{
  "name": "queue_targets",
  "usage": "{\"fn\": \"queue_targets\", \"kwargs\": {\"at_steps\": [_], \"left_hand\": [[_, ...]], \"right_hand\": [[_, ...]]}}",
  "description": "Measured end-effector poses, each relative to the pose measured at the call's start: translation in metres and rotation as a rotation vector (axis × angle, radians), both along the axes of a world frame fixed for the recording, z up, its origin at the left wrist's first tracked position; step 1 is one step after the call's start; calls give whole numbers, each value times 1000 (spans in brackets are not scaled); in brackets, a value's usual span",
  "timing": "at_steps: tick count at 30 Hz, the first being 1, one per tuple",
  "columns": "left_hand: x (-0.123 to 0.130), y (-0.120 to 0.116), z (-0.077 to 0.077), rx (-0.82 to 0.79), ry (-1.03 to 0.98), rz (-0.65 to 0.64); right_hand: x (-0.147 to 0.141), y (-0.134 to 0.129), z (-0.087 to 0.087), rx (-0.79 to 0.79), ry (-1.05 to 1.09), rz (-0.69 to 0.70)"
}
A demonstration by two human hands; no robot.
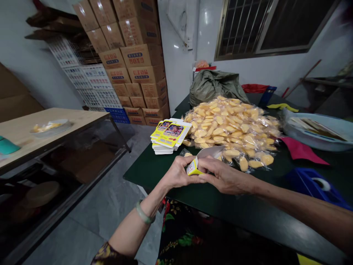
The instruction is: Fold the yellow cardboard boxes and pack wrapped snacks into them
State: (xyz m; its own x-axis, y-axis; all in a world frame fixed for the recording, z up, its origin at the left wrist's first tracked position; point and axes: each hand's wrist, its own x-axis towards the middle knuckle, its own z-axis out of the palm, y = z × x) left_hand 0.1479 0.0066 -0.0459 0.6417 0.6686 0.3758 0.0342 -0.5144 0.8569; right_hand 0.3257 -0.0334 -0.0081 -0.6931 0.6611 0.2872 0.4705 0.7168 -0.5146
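Between my two hands is a small yellow and white cardboard box (193,166), tilted, with a pale flap standing up behind it. My left hand (179,172) grips its left side, fingers wrapped round it. On the other side my right hand (223,175) is closed on the same box and covers much of it. Just beyond my left hand lies a stack of flat yellow printed boxes (169,134). Behind my right hand rises a large heap of yellow oval pieces in clear wrappers (228,125); a few lie loose at its near edge.
On the dark green table (149,173) are a blue tape dispenser (311,186), a pink sheet (303,150) and a light blue basin (317,132). A grey-green sack (217,86) stands behind the heap. Leftward are a wooden table (82,117) and stacked cartons (138,59).
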Motion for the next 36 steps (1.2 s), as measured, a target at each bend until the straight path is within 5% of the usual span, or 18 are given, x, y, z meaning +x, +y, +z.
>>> {"fn": "queue_targets", "kwargs": {"at_steps": [5, 13, 15, 20, 30, 36], "left_hand": [[15, 7, 2, 144, 11, 125], [41, 19, -20, -25, -119, 189], [41, 21, -20, -85, -143, 125], [25, 19, -22, -149, -1, -313], [44, 22, -55, -199, 53, -425], [51, 14, -39, 74, 42, -264]], "right_hand": [[11, 0, -2, 24, 57, -76], [17, 1, -1, -21, 136, -301], [17, -2, 0, -6, 146, -306], [25, -11, 4, -105, 77, -184], [32, -16, -11, -238, -278, -593], [35, -25, -11, -46, -167, -331]]}}
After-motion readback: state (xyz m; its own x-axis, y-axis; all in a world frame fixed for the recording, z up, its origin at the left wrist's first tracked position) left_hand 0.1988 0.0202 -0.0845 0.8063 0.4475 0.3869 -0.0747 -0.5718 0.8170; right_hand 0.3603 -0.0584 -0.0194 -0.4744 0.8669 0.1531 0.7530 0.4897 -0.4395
